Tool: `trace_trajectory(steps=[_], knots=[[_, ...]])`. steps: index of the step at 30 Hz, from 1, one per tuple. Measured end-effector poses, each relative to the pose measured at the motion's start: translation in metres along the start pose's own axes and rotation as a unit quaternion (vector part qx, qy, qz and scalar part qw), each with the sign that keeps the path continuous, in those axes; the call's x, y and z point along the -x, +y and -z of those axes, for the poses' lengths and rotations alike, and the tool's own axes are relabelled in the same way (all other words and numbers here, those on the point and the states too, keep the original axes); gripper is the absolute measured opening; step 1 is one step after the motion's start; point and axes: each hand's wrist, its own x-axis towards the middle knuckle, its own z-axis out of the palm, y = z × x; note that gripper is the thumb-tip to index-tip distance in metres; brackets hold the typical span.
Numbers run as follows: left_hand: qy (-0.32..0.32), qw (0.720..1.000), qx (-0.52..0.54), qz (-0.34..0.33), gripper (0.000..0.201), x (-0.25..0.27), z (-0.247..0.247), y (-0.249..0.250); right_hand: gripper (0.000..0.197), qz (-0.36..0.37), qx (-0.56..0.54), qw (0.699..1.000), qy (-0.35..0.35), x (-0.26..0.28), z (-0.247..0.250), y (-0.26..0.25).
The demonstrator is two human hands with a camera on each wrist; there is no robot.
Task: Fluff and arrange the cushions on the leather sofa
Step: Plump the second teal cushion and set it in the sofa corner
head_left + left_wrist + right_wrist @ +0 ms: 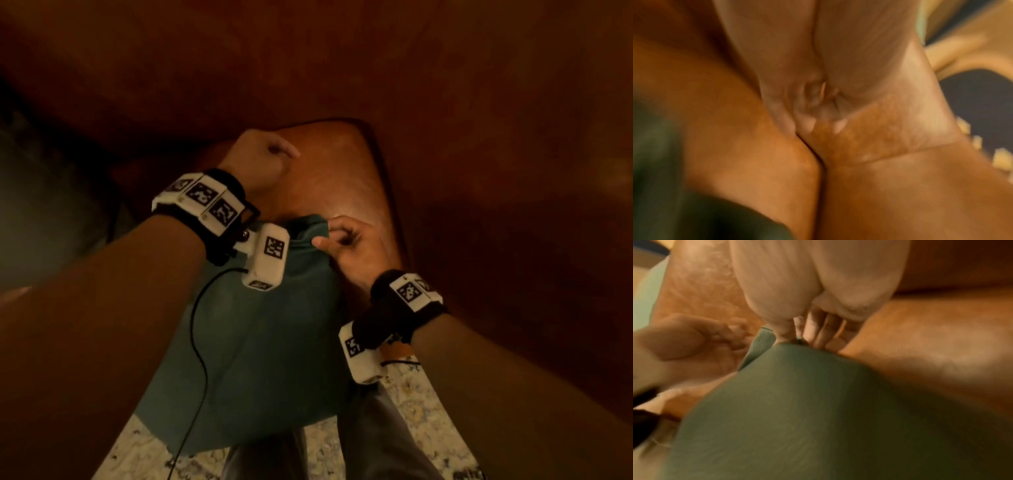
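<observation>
Pinching green cushion [260, 342] corner: right hand [346, 251]; left hand [260, 159] fisted, pressing leather sofa [479, 102].

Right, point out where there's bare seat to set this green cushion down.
Bare leather shows on the seat cushion between the left hand and the seat's right piped edge, up to the backrest. It is crowded nearer the front: the green cushion, pinched at its top corner by the right hand, covers the seat there.

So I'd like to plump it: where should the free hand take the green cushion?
Its near-left corner, from the left. The right hand pinches the far corner; the left hand is a fist on the sofa. Opposite corners would let it shake evenly.
</observation>
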Motion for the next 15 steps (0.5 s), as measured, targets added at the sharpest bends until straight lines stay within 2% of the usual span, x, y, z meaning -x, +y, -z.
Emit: trace_trajectory(steps=[1,2,4,5,7,9,12,15], knots=[[-0.063,0.997,-0.053,0.009,0.019,-0.001,0.002,0.003,0.016,0.009,-0.006,1.000,0.009,0.004,0.000,0.001],[-0.147,0.980,-0.134,0.015,0.016,0.003,0.001,0.007,0.014,0.013,-0.019,1.000,0.015,0.007,-0.001,0.002],[-0.294,0.922,-0.253,0.023,0.029,0.017,-0.008,0.010,0.015,0.015,-0.037,0.998,0.038,0.006,-0.002,0.006],[-0.328,0.903,-0.276,0.028,0.035,0.024,-0.014,0.012,0.016,0.016,-0.030,0.998,0.054,0.003,-0.003,0.008],[-0.322,0.896,-0.305,0.019,0.043,0.031,-0.025,0.012,0.022,0.014,-0.022,0.997,0.073,-0.003,-0.005,0.010],[-0.292,0.906,-0.305,0.025,0.042,0.031,-0.031,0.010,0.028,0.001,-0.030,0.997,0.073,-0.008,-0.006,0.008],[-0.264,0.932,-0.247,0.035,0.028,0.030,-0.033,0.000,0.029,-0.009,-0.046,0.999,0.026,-0.014,0.000,0.004],[-0.252,0.939,-0.231,0.021,0.018,0.026,-0.030,-0.005,0.025,-0.002,-0.063,0.997,-0.045,-0.014,0.007,0.000]])
